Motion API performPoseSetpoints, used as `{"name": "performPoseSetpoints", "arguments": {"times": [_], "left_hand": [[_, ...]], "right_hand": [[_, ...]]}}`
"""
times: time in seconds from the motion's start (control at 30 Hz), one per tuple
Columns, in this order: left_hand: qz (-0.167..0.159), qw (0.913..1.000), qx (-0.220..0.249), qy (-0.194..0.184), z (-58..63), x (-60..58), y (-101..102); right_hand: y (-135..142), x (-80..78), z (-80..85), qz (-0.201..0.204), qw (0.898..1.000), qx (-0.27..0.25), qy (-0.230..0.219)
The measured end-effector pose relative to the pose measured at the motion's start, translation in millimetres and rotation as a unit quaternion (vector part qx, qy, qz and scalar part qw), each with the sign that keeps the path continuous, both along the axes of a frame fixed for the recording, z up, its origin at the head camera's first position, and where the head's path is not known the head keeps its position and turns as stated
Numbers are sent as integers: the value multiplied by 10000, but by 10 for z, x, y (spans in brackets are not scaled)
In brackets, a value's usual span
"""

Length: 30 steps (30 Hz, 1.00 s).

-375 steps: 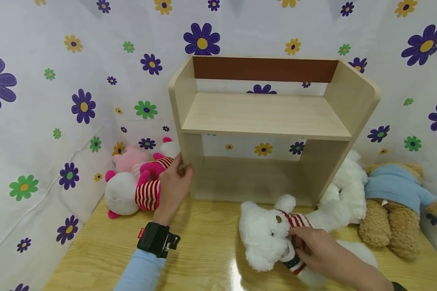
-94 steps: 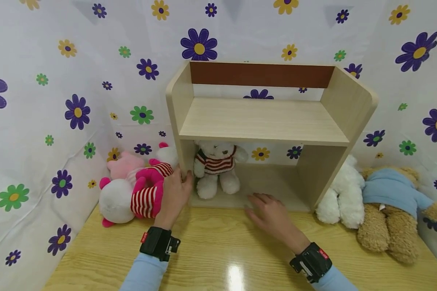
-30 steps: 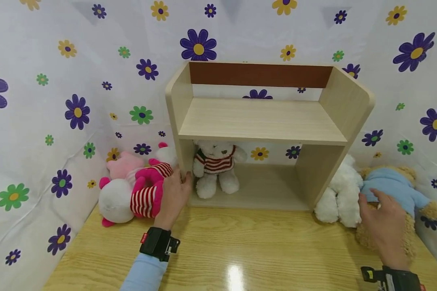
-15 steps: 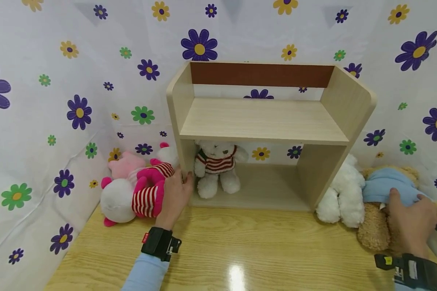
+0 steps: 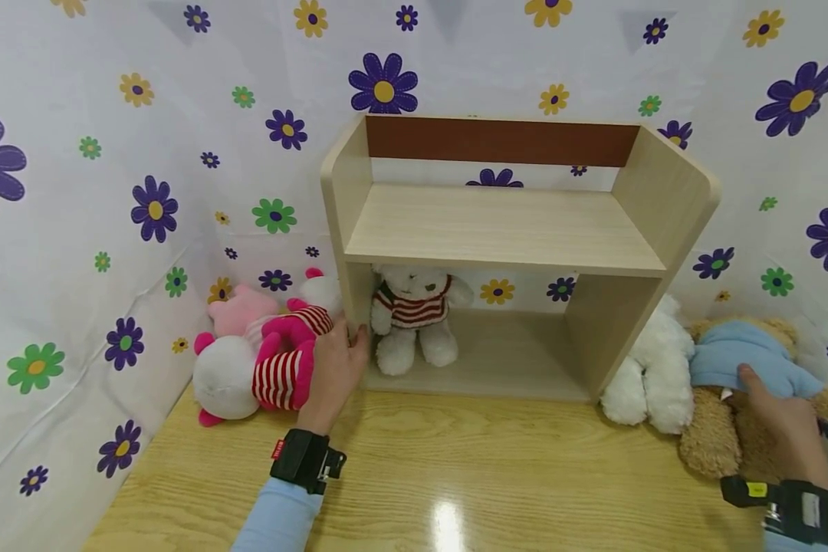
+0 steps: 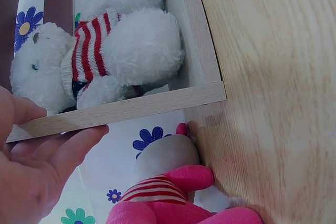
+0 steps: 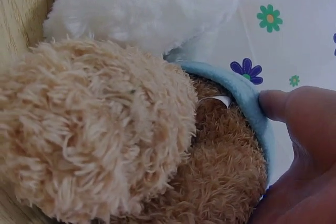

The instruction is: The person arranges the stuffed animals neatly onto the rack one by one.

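Brown teddy bear point(image 5: 712, 425) now reached, unlifted: my right hand point(image 5: 788, 431) touches blue sweater point(image 5: 737, 351), grip unclear; left hand point(image 5: 334, 373) pinches bookshelf side panel point(image 6: 157, 104).

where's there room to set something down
Bare: the upper shelf, side to side; the lower shelf between the striped-shirt bear and right panel; the table in front, between left hand and right hand. Crowded: left end, with pink toys; right end, with a white toy and brown bear.

Head view downward; wrist views close, seemingly sideways; left shares shelf point(image 5: 504, 226).
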State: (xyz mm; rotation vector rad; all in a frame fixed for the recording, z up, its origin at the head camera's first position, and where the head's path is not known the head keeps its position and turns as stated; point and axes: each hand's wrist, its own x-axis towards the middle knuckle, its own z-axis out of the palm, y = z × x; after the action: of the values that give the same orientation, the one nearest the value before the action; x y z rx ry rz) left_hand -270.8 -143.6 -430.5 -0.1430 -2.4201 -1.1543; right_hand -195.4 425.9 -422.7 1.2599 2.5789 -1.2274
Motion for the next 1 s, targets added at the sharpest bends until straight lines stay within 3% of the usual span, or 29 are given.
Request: {"name": "performPoseSetpoints", "arguments": {"times": [0.1, 0.23, 0.33, 0.43, 0.57, 0.67, 0.83, 0.9, 1.0], "left_hand": [[20, 10000, -12, -7, -2, -5, 0], [40, 10000, -29, 40, -10, -6, -1], [24, 9999, -69, 100, -15, -4, 4], [24, 9999, -75, 113, -18, 2, 13], [6, 10000, -38, 78, -23, 3, 13], [-38, 10000, -20, 32, -23, 5, 13], [-20, 10000, -1, 19, -25, 13, 17], [-3, 10000, -5, 22, -27, 17, 18], [-13, 10000, -28, 19, -28, 19, 19]], "right_hand": [[3, -11, -23, -127, 9997, -152, 115], [-25, 4, -56, -739, 9914, -483, 966], [-46, 37, -61, -1013, 9861, -458, 1235], [-60, 57, -35, -979, 9846, 4, 1450], [-101, 74, 38, -578, 9803, 939, 1637], [-159, 105, 62, -95, 9661, 1782, 1866], [-281, 124, -51, 722, 9079, 3240, 2560], [-330, 136, -133, 933, 8909, 3486, 2757], [-376, 178, -244, 1203, 8822, 3424, 3001]]}}
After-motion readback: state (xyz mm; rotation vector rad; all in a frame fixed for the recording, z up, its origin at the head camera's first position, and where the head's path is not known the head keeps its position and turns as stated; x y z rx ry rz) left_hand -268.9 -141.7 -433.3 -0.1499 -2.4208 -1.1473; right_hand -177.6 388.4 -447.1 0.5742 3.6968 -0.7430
